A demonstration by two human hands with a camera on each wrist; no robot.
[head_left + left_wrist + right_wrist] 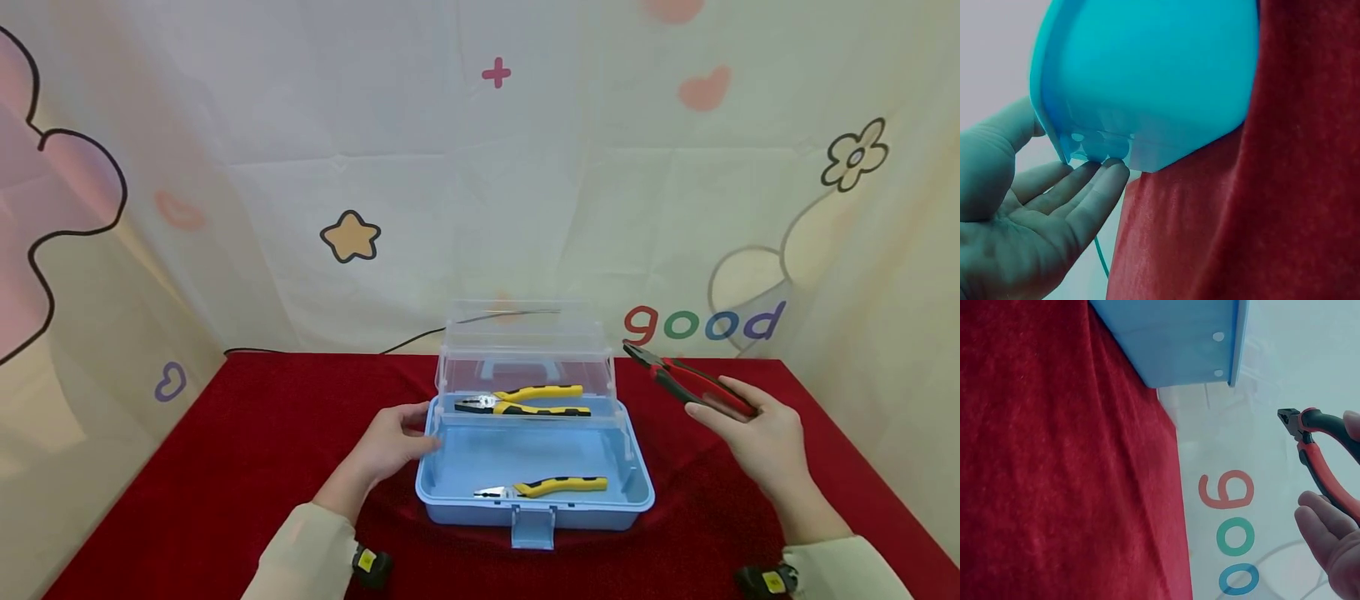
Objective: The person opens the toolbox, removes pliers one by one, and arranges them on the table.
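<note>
A blue toolbox stands on the red cloth with its clear lid raised at the back. My left hand grips the box's left rim, thumb over the edge; in the left wrist view its fingers touch the outer wall. Raised right of the box, my right hand holds red-and-black pliers by the handles, jaws pointing up and left. Yellow-and-black pliers lie spread at the back of the box, behind clear plastic. Another yellow-handled pair rests along the front of the box floor.
Red cloth covers the table on both sides of the box. Behind it hangs a pale printed curtain with the word "good" at right. A thin dark cable runs along the back, partly behind the lid.
</note>
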